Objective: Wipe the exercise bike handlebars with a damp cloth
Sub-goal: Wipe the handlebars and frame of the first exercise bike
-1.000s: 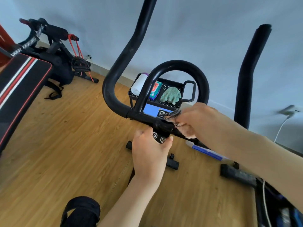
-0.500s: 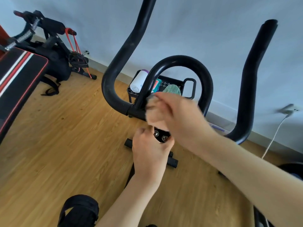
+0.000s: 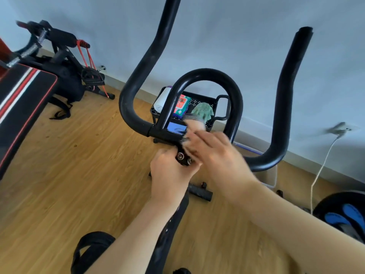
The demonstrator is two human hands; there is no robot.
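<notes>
Left hand (image 3: pixel 169 175) – fingers curled round the black stem (image 3: pixel 170 230) of the bike, just beneath the clamp with its two bolts. Right hand (image 3: pixel 215 153) – blurred, bunching a pale cloth (image 3: pixel 194 126) with a dark striped edge; how each finger lies cannot be told. The cloth is pressed against the middle of the black handlebars (image 3: pixel 126 107), at the foot of the centre loop and just beside the small blue screen (image 3: pixel 176 127). The handlebars have two tall outer horns, left and right, and a rounded loop between them. Behind the loop on the floor (image 3: pixel 69 175) is a black basket (image 3: pixel 221 99) holding a white roll (image 3: pixel 161 100), a red and green packet (image 3: pixel 181 106) and a green rag (image 3: pixel 202 111). At far left is a padded bench (image 3: pixel 19 95), black with red and white stripes, with other exercise gear with red bands (image 3: pixel 89 58) behind it near the wall (image 3: pixel 227 32). At right, a white cable (image 3: pixel 320 171) runs down from a wall socket (image 3: pixel 341 129).
</notes>
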